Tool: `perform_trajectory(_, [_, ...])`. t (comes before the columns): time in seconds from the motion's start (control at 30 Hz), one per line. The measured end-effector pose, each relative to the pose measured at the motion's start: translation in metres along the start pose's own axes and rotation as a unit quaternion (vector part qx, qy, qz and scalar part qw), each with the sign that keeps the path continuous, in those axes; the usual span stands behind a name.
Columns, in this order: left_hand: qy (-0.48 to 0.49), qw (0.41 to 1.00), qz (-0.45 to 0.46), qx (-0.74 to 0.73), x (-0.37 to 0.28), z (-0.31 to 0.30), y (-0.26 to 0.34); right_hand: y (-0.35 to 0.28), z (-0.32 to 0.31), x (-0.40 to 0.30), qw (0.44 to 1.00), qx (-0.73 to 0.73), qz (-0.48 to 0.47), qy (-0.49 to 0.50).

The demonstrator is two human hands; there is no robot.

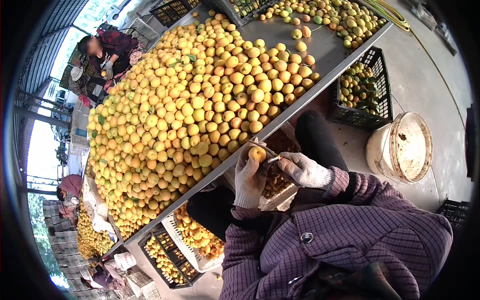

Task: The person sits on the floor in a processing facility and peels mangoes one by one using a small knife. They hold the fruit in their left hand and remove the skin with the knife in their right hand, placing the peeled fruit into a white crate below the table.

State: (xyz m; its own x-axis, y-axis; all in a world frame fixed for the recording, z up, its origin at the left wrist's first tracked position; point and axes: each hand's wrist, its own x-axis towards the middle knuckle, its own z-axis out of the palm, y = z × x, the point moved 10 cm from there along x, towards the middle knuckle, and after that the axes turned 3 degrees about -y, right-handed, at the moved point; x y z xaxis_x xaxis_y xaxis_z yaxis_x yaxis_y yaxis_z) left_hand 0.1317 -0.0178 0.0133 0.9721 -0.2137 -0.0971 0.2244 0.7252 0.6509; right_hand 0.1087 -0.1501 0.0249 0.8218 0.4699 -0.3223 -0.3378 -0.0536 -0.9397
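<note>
My left hand (250,179), in a soiled white knit glove, holds a yellow-orange apricot (257,154) just off the near edge of the metal table. My right hand (305,169), gloved alike, grips a small tool (274,159) with a metallic end, close beside the fruit; its exact kind is hard to tell. A thin brown strip, perhaps a blade or a twig, passes by the apricot. Below my hands, a crate (277,197) between my knees contains brownish-orange fruit pieces. A large heap of apricots (195,101) covers the tabletop in front of me.
A black crate of greenish fruit (362,116) and a stained white bucket (410,148) stand on the floor at right. Lower left are a white crate of halved fruit (198,240) and a black crate (168,258). The table's metal rim (277,125) runs diagonally. Other people work across the table.
</note>
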Motion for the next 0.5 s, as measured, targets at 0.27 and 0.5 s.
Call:
perform_trajectory(0.27, [-0.006,1.0,0.015,-0.005,-0.006,-0.002,-0.008,0.005,0.005,0.004,0.988,-0.15,-0.006,0.022])
perform_trajectory(0.5, [0.021,0.999,0.044,-0.01,-0.012,-0.012,-0.009,0.016,0.011,-0.001,0.974,-0.221,0.015,0.054])
